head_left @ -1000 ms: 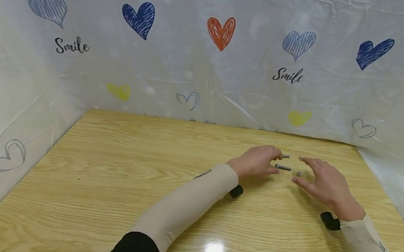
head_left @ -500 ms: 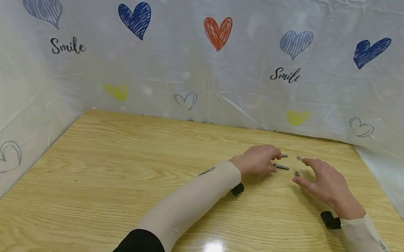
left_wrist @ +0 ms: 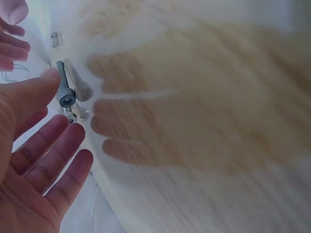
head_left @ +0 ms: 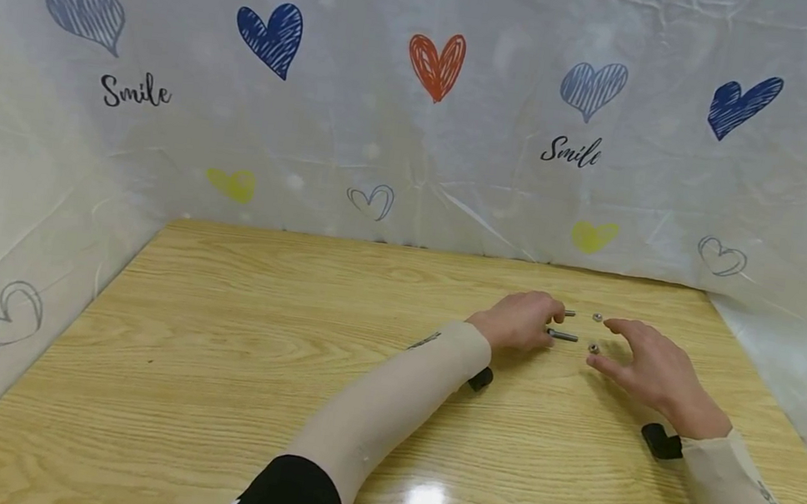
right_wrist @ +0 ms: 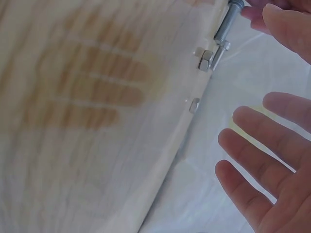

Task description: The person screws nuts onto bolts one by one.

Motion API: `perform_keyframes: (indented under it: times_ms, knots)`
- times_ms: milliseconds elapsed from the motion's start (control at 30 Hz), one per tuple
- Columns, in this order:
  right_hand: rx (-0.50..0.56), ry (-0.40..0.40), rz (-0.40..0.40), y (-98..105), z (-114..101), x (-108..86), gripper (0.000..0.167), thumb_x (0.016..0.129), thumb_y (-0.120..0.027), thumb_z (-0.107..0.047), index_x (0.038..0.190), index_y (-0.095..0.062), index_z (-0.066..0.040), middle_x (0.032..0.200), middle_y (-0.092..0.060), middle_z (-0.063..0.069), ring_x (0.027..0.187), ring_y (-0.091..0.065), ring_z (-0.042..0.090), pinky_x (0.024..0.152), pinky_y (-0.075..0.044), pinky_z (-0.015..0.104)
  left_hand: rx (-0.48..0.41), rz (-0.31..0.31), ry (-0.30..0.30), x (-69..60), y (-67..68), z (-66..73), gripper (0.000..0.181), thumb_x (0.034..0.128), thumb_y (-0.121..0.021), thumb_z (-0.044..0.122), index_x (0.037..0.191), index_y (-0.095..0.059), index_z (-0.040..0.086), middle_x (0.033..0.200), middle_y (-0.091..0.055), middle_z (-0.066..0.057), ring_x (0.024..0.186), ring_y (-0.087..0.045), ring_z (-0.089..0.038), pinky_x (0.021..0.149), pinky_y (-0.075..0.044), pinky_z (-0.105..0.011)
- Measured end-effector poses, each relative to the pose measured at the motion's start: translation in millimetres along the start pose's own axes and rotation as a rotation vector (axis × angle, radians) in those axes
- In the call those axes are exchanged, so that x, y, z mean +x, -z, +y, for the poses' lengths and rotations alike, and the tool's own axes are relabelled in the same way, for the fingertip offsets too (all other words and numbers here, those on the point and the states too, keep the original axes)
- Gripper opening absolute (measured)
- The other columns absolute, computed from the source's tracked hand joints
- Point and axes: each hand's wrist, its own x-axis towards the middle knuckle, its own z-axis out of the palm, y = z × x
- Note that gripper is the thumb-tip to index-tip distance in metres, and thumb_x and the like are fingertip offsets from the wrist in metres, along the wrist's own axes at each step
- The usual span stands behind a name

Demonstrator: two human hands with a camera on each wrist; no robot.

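Observation:
Two metal socket-head bolts lie on the table, a near bolt (head_left: 564,336) and a far bolt (head_left: 571,313) whose head end is hidden behind my left hand (head_left: 519,319). That hand has its thumb and fingers either side of the bolts, and in the left wrist view its fingers (left_wrist: 68,174) look extended, holding nothing. To the right of the bolts lie a near hex nut (head_left: 593,348) and a far hex nut (head_left: 597,317). My right hand (head_left: 653,371) hovers just right of the nuts, thumb and fingers spread apart, gripping nothing, as the right wrist view also shows.
The wood-grain table (head_left: 223,364) stretches left and toward me. A white curtain (head_left: 489,170) printed with hearts and "Smile" hangs along its back edge and at the sides. A black wrist mount (head_left: 660,442) sits under the right wrist, another (head_left: 481,378) under the left.
My left wrist and forearm have shifted slightly right. The head view has turned a little. The bolts and nuts stay in place, and the right hand has hardly moved.

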Motion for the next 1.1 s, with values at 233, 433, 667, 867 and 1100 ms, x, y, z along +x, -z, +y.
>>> perform_keyframes:
  times_ms: [233, 433, 667, 867, 1100]
  knots:
    - [-0.003, -0.006, -0.003, -0.9, 1.8, -0.8, 0.074, 0.088, -0.059, -0.058, 0.135, -0.049, -0.001, 0.131, -0.052, 0.026, 0.118, -0.048, 0.045, 0.090, -0.040, 0.061, 0.010, -0.005, -0.002, 4.2, -3.7, 1.2, 0.035, 0.0910, -0.066, 0.033, 0.124, -0.060, 0.020, 0.118, -0.059, 0.008, 0.098, -0.056, -0.006, 0.084, -0.046, -0.023]
    - [-0.008, 0.007, 0.008, -1.5, 3.0, -0.5, 0.072, 0.088, -0.061, -0.055, 0.134, -0.050, -0.001, 0.130, -0.052, 0.026, 0.117, -0.049, 0.045, 0.090, -0.040, 0.060, 0.013, -0.014, 0.008, 3.9, -2.9, 3.8, 0.035, 0.0920, -0.065, 0.032, 0.125, -0.060, 0.020, 0.122, -0.059, 0.008, 0.102, -0.056, -0.007, 0.087, -0.045, -0.024]
    - [-0.009, 0.021, 0.009, -3.4, 4.7, 0.6, 0.072, 0.088, -0.061, -0.054, 0.134, -0.050, 0.000, 0.129, -0.053, 0.025, 0.116, -0.050, 0.044, 0.090, -0.040, 0.060, 0.027, 0.002, -0.008, 4.2, -4.7, 3.3, 0.030, 0.0927, -0.065, 0.029, 0.121, -0.064, 0.018, 0.119, -0.061, 0.006, 0.099, -0.058, -0.007, 0.086, -0.047, -0.024]
    - [-0.006, 0.018, 0.014, -3.7, 5.9, 0.8, 0.071, 0.087, -0.062, -0.054, 0.133, -0.051, -0.001, 0.129, -0.054, 0.024, 0.116, -0.050, 0.043, 0.090, -0.041, 0.059, 0.035, 0.026, -0.024, 5.8, -5.7, 2.5, 0.012, 0.0922, -0.066, 0.027, 0.097, -0.068, 0.017, 0.098, -0.062, 0.006, 0.080, -0.054, -0.007, 0.071, -0.046, -0.022]
    - [-0.003, 0.017, 0.002, -3.9, 5.9, 1.7, 0.071, 0.088, -0.062, -0.055, 0.133, -0.051, 0.000, 0.128, -0.054, 0.025, 0.115, -0.051, 0.044, 0.089, -0.041, 0.059, 0.031, 0.037, 0.011, 9.2, -7.3, 4.3, 0.014, 0.0919, -0.066, 0.024, 0.080, -0.063, 0.017, 0.082, -0.057, 0.008, 0.071, -0.053, -0.008, 0.062, -0.044, -0.023]
